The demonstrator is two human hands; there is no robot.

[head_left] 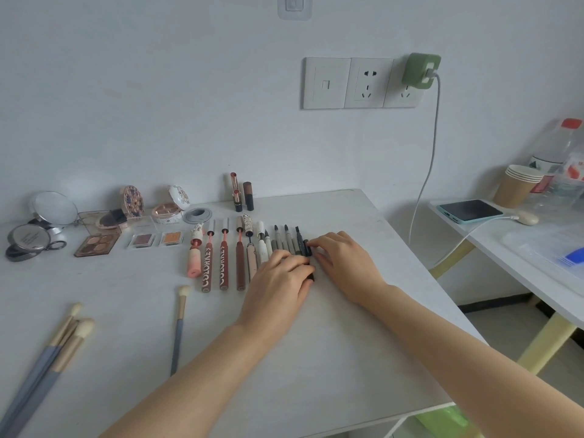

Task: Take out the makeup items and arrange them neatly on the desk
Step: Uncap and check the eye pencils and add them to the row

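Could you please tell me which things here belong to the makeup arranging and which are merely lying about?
Job: row of lip glosses and pens under both hands, left, right; brushes; eyeshadow palettes; upright lipsticks.

Lying about: phone, paper cups, green charger, bottle.

Home room, white desk (347, 311), wall sockets (363, 83), plugged-in charger (422, 71)

One head-worn wide-angle view (the only camera) looks forward and down from close above the white rectangular table (347, 311), facing the pale wall (158, 90) behind it.
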